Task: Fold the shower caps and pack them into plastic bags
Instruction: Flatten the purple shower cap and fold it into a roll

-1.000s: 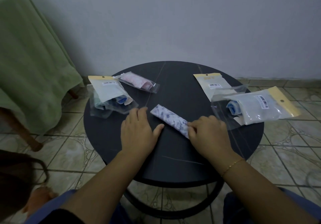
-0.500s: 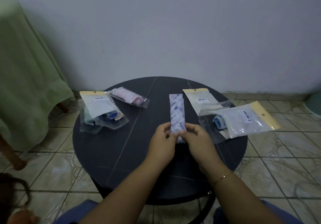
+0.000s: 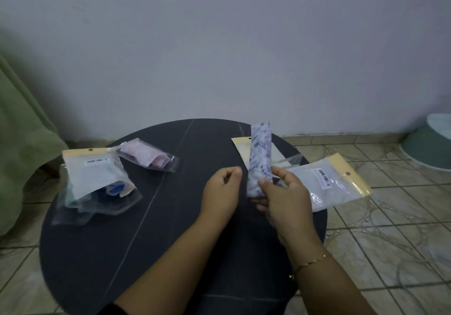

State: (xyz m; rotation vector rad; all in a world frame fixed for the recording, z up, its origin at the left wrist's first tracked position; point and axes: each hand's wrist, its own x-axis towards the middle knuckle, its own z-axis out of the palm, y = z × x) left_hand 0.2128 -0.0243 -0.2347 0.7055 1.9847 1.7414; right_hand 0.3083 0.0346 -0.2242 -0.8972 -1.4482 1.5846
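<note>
A folded white shower cap with a purple print (image 3: 260,158) stands upright above the round black table (image 3: 156,217). My right hand (image 3: 280,197) grips its lower end between thumb and fingers. Just left of the cap, my left hand (image 3: 223,192) hovers apart from it, fingers loosely curled and holding nothing. A plastic bag with a yellow header (image 3: 332,182) lies to the right, partly over the table's edge. Another such bag (image 3: 240,143) lies behind the cap, mostly hidden.
Packed bags lie at the table's left: a stack with something blue inside (image 3: 97,182) and a bag with a pink cap (image 3: 148,156). A green cloth (image 3: 22,163) hangs at far left. A pale green basin (image 3: 432,143) sits on the tiled floor at right.
The cap has been lifted off the table and stood upright. My left hand has let go of it, and my right hand alone holds it now. The view has tilted up.
</note>
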